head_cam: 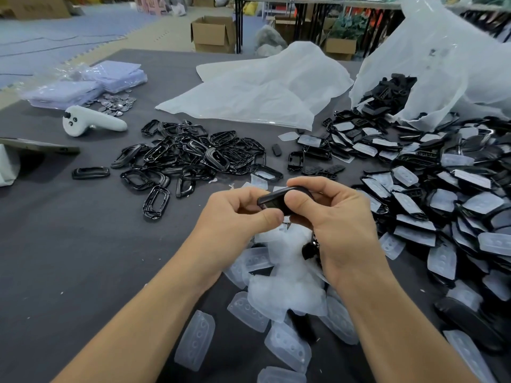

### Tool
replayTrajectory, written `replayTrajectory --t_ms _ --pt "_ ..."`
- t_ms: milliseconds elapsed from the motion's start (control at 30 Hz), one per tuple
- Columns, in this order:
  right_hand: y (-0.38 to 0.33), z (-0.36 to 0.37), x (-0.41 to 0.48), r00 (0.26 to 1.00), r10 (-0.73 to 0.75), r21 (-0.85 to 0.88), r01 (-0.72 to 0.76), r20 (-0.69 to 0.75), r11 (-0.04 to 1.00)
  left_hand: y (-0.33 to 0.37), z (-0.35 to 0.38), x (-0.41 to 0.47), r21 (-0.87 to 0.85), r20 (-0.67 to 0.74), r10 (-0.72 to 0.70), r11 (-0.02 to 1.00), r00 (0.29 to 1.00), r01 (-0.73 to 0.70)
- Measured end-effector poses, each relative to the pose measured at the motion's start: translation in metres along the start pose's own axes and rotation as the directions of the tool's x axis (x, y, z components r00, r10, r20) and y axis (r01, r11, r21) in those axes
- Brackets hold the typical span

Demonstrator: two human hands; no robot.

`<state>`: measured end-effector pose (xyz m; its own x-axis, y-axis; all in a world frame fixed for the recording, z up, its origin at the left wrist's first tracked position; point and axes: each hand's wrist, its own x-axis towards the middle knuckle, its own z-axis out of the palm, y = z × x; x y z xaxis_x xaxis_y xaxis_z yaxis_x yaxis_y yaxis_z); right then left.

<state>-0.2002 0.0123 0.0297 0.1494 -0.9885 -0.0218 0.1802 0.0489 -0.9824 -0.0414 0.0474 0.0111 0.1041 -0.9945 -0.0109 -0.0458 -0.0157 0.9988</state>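
Above the dark table (69,244), both my hands hold one black key-fob shell (272,201). My left hand (237,214) pinches its left end between thumb and curled fingers. My right hand (334,217) grips its right end, thumb pressed on the near face. Much of the shell is hidden by my fingers. Below my hands lies a heap of translucent white button pads (284,275). A pile of glossy black frames (188,156) lies at the centre left. To the right spreads a big pile of black shells with white pads (442,205).
A torn white plastic bag (442,73) spills black parts at the back right, and a flat white bag (257,89) lies beside it. At the left are a white controller (88,123), several coin cells (119,103), purple packets (88,84) and a tablet edge (36,146).
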Motion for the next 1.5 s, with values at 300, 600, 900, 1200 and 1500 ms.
replayTrajectory --t_ms 300,600,900,1200,1500 --pt "-0.005 0.0 -0.001 0.994 0.048 0.058 -0.054 0.1 0.997 -0.002 -0.009 0.009 -0.197 0.13 -0.018 0.98 0.991 0.043" --pt "-0.006 -0.002 0.0 0.987 0.134 0.009 -0.136 0.088 0.991 -0.003 -0.022 0.01 -0.124 0.112 -0.033 0.991 0.993 0.047" --pt "0.0 0.008 -0.006 0.989 0.116 0.214 -0.095 -0.089 0.972 -0.006 0.003 0.003 -0.275 -0.007 -0.062 0.96 0.998 0.058" --pt "0.002 0.003 0.0 0.982 0.146 0.192 -0.167 0.119 0.967 0.0 -0.018 0.011 -0.327 0.075 -0.204 0.919 0.976 0.218" --pt "0.009 0.004 -0.007 0.944 -0.329 -0.439 0.289 -0.014 0.851 -0.002 -0.006 0.01 -0.289 -0.081 -0.215 0.94 0.973 0.183"
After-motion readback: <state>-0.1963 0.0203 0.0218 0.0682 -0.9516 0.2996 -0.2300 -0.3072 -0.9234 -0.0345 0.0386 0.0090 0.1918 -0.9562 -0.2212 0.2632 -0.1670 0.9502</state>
